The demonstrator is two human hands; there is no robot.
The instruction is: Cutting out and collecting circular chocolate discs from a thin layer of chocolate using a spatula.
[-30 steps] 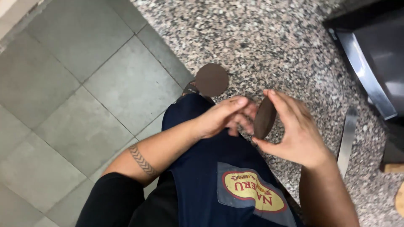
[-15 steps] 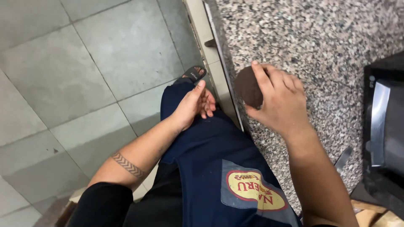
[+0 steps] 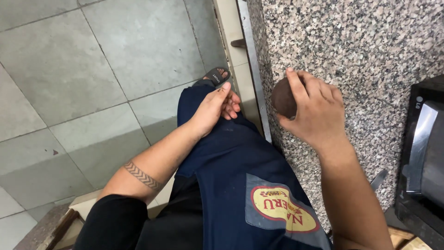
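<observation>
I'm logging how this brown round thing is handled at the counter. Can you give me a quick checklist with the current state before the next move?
1. Right hand grips the brown round object: ok.
2. Object over the granite counter, near its edge: ok.
3. Object resting on the counter or lifted: cannot tell.
4. Left hand empty, resting on the dark blue apron: ok.
5. Black appliance apart from the right hand: ok.
</observation>
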